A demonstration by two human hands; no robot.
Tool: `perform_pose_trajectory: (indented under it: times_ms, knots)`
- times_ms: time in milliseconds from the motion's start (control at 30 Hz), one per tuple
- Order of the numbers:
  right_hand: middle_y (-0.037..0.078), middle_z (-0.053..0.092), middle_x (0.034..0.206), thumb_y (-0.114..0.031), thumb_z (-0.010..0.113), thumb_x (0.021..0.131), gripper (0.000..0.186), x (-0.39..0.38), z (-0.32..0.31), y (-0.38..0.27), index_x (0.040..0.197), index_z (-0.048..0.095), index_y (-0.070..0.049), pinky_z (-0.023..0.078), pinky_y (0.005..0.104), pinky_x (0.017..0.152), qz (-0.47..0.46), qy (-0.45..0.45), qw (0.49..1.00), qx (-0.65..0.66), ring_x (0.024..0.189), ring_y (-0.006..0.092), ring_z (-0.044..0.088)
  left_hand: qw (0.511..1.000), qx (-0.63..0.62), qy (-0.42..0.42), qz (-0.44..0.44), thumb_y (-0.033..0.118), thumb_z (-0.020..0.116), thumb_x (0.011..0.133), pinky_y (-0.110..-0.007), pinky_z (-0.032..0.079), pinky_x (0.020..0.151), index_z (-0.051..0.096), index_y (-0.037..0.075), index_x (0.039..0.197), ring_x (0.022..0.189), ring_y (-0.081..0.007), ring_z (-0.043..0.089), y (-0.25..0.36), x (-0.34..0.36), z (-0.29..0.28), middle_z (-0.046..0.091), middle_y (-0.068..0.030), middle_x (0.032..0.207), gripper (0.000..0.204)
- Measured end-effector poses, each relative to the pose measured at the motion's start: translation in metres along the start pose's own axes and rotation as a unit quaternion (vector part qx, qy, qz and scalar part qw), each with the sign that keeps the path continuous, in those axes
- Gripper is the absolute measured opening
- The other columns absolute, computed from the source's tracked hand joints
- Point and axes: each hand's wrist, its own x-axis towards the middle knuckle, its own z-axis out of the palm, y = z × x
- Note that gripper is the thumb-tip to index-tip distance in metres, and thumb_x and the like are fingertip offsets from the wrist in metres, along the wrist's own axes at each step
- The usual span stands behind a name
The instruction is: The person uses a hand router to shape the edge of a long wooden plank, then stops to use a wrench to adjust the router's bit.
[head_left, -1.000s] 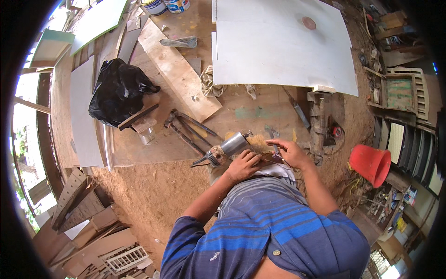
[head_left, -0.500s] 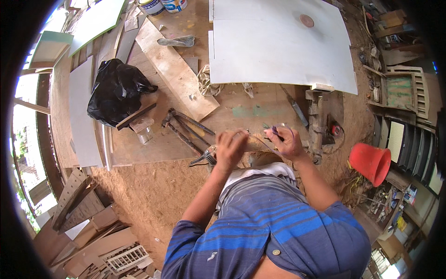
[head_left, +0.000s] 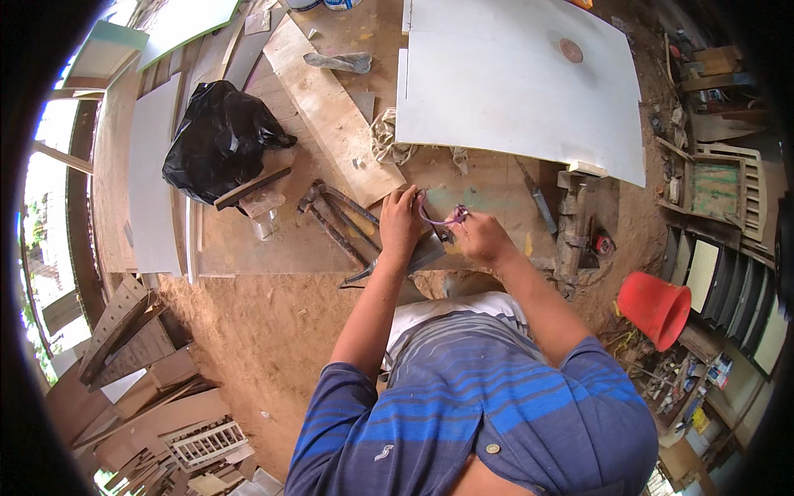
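A thin purple cord (head_left: 432,219) curves in a short loop between my hands, over the workbench's front edge. My left hand (head_left: 400,219) pinches its left end. Closed fingers of my right hand (head_left: 484,238) hold the other end, where the cord bunches up. Just below the hands a flat grey piece (head_left: 426,253) is partly hidden; I cannot make out what it is. Left of my left hand lies a rusty metal tool with long bars (head_left: 335,234).
A white panel (head_left: 521,91) covers the bench (head_left: 318,263) at the back right, near a vise (head_left: 571,227). Further left are a plank (head_left: 331,107) and a black plastic bag (head_left: 219,140). A red bucket (head_left: 655,310) lies tipped at the right.
Both hands have moved up, further over the bench. The cord, stretched in a longer line before, now bends in a short curve. The whole view has shifted slightly.
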Motion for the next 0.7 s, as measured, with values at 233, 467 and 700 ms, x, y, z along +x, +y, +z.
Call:
perform_pose_trajectory:
  times_ms: [233, 467, 700]
  knots:
    - [0.029, 0.068, 0.083, -0.028, 0.052, 0.109, 0.037, 0.016, 0.013, 0.0, 0.092, 0.065, 0.002, 0.054, 0.0579, 0.072, 0.038, -0.073, 0.995, -0.056, 0.08, 0.0498, 0.068, 1.0, 0.004, -0.011, -0.017, 0.015, 0.068, 0.099, -0.045, 0.054, 0.095, 0.072, 0.004, 0.128, 0.11, -0.0387, 0.066, -0.002, -0.003, 0.003, 0.069, -0.0181, 0.114, 0.032]
    - [0.031, 0.071, 0.091, -0.031, 0.05, 0.108, 0.039, 0.047, 0.032, -0.006, 0.098, 0.068, 0.003, 0.055, 0.0595, 0.08, 0.155, -0.115, 0.97, -0.148, 0.087, 0.0516, 0.069, 0.993, -0.052, -0.073, -0.073, 0.009, 0.066, 0.091, -0.049, 0.048, 0.107, 0.057, 0.0, 0.147, 0.126, -0.0435, 0.056, 0.002, -0.017, 0.003, 0.06, -0.0242, 0.136, 0.058]
    - [0.032, 0.072, 0.094, -0.033, 0.05, 0.107, 0.041, 0.066, 0.038, 0.003, 0.097, 0.068, 0.003, 0.055, 0.0587, 0.083, 0.142, -0.145, 0.97, -0.132, 0.09, 0.051, 0.069, 0.977, -0.142, -0.155, -0.041, 0.025, 0.071, 0.083, -0.05, 0.034, 0.124, 0.035, -0.004, 0.16, 0.147, -0.048, 0.039, 0.007, -0.031, -0.001, 0.032, -0.0291, 0.167, 0.09]
